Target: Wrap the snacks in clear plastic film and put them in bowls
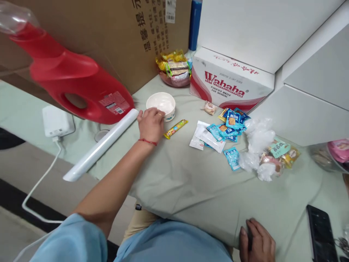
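Note:
My left hand (151,125) reaches to a small white bowl (161,102) with a patterned outer wall. Its fingers are bent against the bowl's near side, and the bowl hides part of the grip. Just right of that hand, a yellow wrapped snack stick (176,129) lies on the cloth. Down at the table's front edge, my right hand (257,242) rests with thumb and fingers apart; a dark patch shows between them, and I make out nothing held. Blue snack packets (230,123) and white packets (207,136) lie in a pile right of the bowl.
Left stand a red jug (81,80) and a white roll (100,147). Behind are a cardboard box (109,40), a snack bowl (174,80) and a Wahaha carton (231,80). Crumpled plastic bags (259,142) and a phone (321,233) lie right; a power bank (57,122) lies left.

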